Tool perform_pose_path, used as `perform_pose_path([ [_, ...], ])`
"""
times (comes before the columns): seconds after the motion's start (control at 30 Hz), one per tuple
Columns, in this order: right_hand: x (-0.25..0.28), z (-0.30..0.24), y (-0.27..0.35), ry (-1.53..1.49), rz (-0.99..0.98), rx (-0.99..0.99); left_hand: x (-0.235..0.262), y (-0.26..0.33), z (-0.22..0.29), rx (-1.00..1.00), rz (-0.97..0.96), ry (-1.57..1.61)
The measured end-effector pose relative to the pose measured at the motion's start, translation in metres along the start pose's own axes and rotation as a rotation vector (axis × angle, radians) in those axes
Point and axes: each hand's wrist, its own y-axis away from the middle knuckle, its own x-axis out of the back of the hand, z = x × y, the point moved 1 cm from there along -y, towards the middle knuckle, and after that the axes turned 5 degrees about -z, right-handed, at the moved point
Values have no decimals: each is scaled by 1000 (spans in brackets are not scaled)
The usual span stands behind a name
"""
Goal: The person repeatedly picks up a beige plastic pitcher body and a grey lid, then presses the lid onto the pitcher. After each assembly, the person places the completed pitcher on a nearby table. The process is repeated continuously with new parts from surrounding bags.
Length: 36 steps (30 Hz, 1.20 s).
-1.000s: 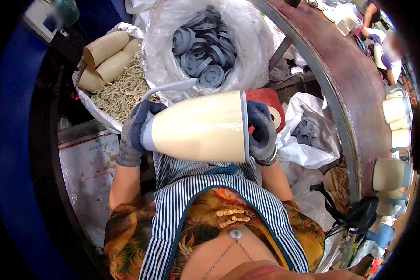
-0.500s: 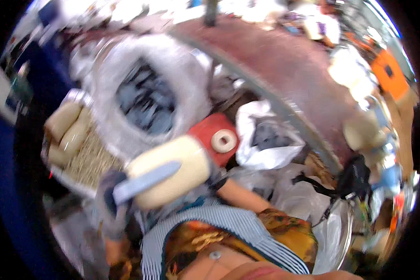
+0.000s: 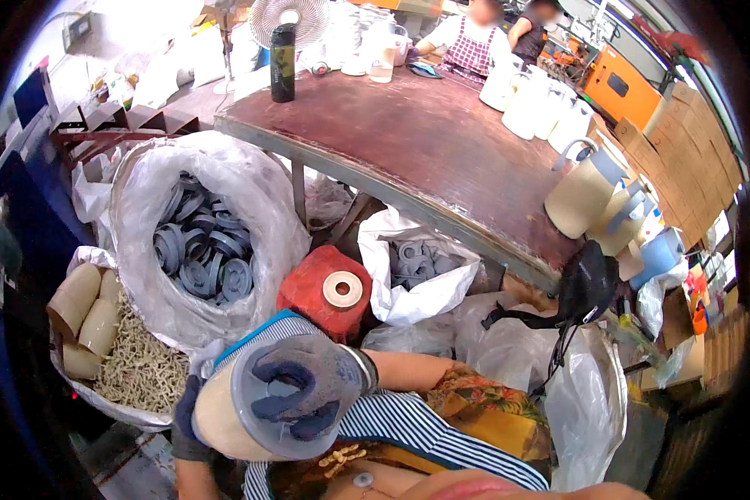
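Observation:
Low in front of my body I hold a cream jug [image 3: 222, 422] with a grey-blue collar, its collar end tilted up. My left hand [image 3: 189, 421], in a dark grey glove, is closed around the cream side. Across the collar end lies my right hand [image 3: 312, 382], also gloved, its fingers curled over the grey part. What is under those fingers is partly hidden. Just beyond the jug stands a red canister [image 3: 312, 296] with a cream ring on top. A big plastic-lined sack [image 3: 133, 217] of grey round lids [image 3: 196, 275] is at the far left.
A sack of cream pellets [image 3: 142, 367] and cream cylinders stands left. A white bag [image 3: 408, 308] of grey parts sits under the brown table [image 3: 392, 133]. Finished-looking jugs [image 3: 571, 196] line its right end; a dark bottle [image 3: 282, 71] stands far left. Two people are behind.
The jug has turned from lying sideways, handle showing, to collar end up. My right hand has come over the collar. The view has shifted, showing more of the table.

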Motion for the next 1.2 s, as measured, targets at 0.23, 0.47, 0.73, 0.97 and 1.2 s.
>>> perform_pose_path([
  [0.23,-94,137,85,-1650,232,-620,-76,45,30,-756,-28,-1015],
  [0.47,-39,84,93,-926,3,-1239,-168,76,78,-923,-763,-1896],
  [0.73,-1,-7,67,89,350,-416,-177,53,63,-827,-388,-1513],
  [0.97,-12,42,108,-271,708,-427,-151,50,63,-620,-56,-1011],
  [1.2,-51,71,82,-700,511,-498,-114,41,43,-716,26,-884],
])
